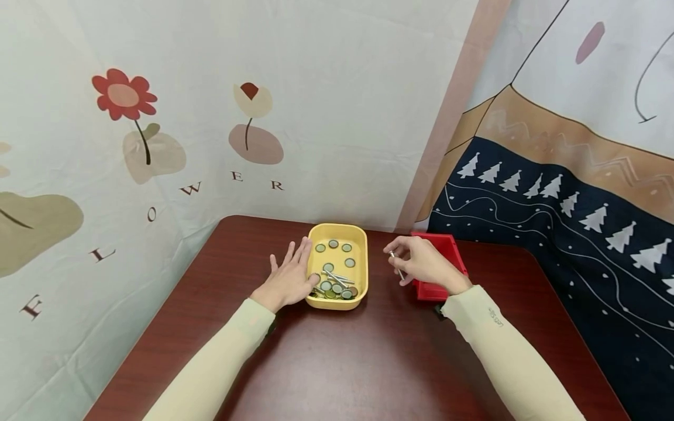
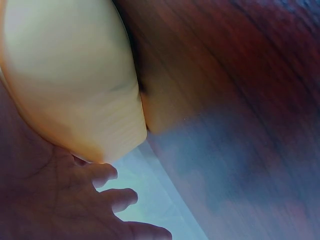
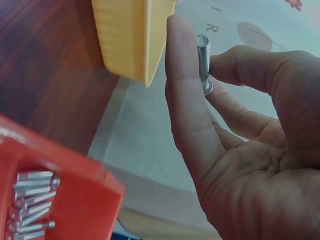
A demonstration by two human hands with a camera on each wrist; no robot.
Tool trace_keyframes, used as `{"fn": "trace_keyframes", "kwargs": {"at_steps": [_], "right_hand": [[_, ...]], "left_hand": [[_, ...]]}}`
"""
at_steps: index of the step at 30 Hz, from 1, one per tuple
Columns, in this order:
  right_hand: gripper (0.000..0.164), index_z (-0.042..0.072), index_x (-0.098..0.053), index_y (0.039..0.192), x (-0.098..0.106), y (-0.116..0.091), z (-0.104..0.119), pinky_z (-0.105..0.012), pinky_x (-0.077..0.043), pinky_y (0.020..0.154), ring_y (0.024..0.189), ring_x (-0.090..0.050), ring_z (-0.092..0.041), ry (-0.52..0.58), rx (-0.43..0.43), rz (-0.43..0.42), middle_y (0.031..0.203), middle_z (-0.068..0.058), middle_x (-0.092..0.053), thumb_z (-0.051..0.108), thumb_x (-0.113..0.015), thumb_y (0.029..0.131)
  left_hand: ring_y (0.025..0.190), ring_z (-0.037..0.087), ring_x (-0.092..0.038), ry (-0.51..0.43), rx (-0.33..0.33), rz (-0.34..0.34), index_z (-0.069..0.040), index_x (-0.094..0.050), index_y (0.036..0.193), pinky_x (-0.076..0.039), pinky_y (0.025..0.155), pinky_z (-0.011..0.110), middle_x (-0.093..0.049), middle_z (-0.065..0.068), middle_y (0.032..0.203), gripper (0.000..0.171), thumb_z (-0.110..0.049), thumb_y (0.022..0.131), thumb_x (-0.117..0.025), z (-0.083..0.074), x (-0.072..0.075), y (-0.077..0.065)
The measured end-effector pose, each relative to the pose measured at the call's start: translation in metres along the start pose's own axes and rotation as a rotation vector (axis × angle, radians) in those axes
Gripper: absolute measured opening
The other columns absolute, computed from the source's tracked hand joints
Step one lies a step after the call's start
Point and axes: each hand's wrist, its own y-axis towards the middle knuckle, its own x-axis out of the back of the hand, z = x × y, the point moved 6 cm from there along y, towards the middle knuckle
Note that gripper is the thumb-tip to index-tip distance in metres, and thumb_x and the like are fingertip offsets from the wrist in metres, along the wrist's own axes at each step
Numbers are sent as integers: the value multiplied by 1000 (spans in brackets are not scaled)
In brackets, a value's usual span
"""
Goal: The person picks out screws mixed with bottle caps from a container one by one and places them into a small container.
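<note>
My left hand point(image 1: 286, 280) has its fingers spread, resting against the left wall of a yellow tray point(image 1: 364, 263). Inside the tray lie several round grey-green discs point(image 1: 326, 286) and a few metal screws point(image 1: 342, 279), mostly heaped at the near end. In the left wrist view the palm lies along the tray's outer wall point(image 2: 75, 75). To the right of the tray, my right hand point(image 1: 423, 260) pinches a silver screw point(image 3: 203, 57) between thumb and fingers, in the air beside a red box point(image 1: 447, 245).
The red box holds several silver screws point(image 3: 35, 200) laid side by side, visible in the right wrist view. Both containers stand toward the far edge of a dark red-brown table point(image 1: 326, 368). A printed curtain point(image 1: 337, 117) hangs directly behind it.
</note>
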Motion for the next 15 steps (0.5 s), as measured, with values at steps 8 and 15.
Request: {"fn": "trace_keyframes", "kwargs": {"at_steps": [8,15], "right_hand": [[32,4,-73,143,18,-11,-18,-42,-74,73,84,-81,-31,26,-34,-55,116,-25,-77,9,-76,111],[35,1,-72,147,32,-20,-30,-42,-74,74,94,-84,-40,51,-27,-89,128,-28,-77,7,-73,113]], "left_hand": [[185,43,-2,-14,2,-2,-9,-5,189,-7,135,93,-4,9,199,94,-39,114,-54,-1,0,-1],[185,43,-3,-15,3,-7,-9,-6,189,-7,135,93,-5,9,199,95,-39,114,-55,-1,1,-1]]}}
